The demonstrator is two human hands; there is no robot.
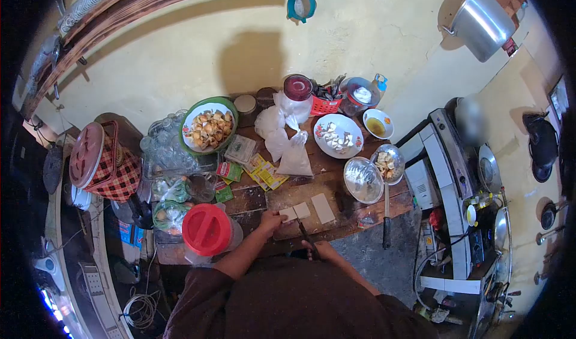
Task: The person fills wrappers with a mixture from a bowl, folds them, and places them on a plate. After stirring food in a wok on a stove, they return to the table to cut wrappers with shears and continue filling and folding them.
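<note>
Slicing is what's going on here, pretty clearly mid-cut: the left hand [271,221] is pressing down on a pale flat block [288,213], maybe tofu or a dough slab but it's too small to tell, which is lying near the front edge of the wooden table [336,183]. The right hand [322,250] is clenching the handle of a knife [305,233], with the dark blade angling up toward the block and its tip sitting right at the block's near edge. The left grip isn't closing around anything, it's just resting flat-ish with fingertips pinning the piece. Two more pale pieces are lying just beside it, a small square [302,210] touching or nearly touching the held one, and a longer slab [323,208] a bit further right. I'd say we're early-to-middle in the cutting, since that long slab is looking uncut. The next move is calling for lining the blade up square across the block and keeping those left fingertips tucked back, because they're sitting really near the edge. A second knife [386,219] is lying off to the right, and a red-lidded jar [207,229] is crowding the left elbow.
</note>
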